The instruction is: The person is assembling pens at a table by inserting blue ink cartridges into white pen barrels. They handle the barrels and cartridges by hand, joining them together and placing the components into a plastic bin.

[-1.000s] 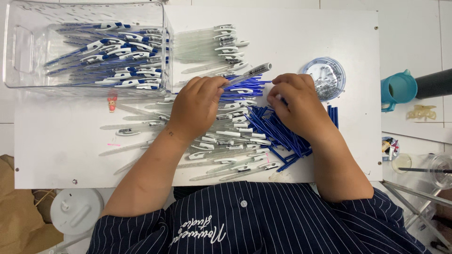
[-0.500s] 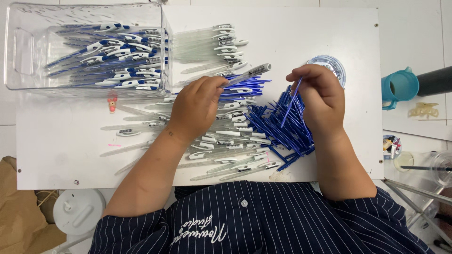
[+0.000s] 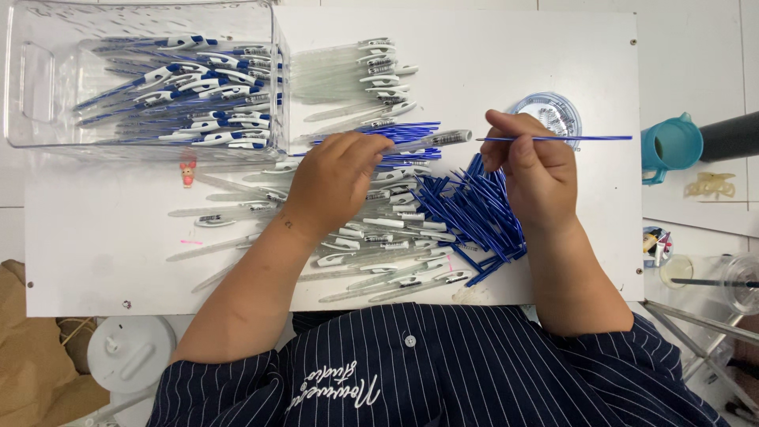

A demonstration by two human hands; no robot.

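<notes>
Right hand [image 3: 531,162]: I pinch one thin blue refill [image 3: 553,138], level, just above the blue refill pile [image 3: 473,212].
Left hand [image 3: 332,178]: I hold a clear pen barrel [image 3: 431,141], left of that pile.
Surface [image 3: 103,261]: white.

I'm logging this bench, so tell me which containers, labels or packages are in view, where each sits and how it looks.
Clear plastic bin: top left, rectangular, holds blue-and-white pens.
Round clear lid: beyond the right hand, bluish.
Small printed bands on clear pen barrels: mid-board, by the left hand.
Teal cup: right edge.
</notes>
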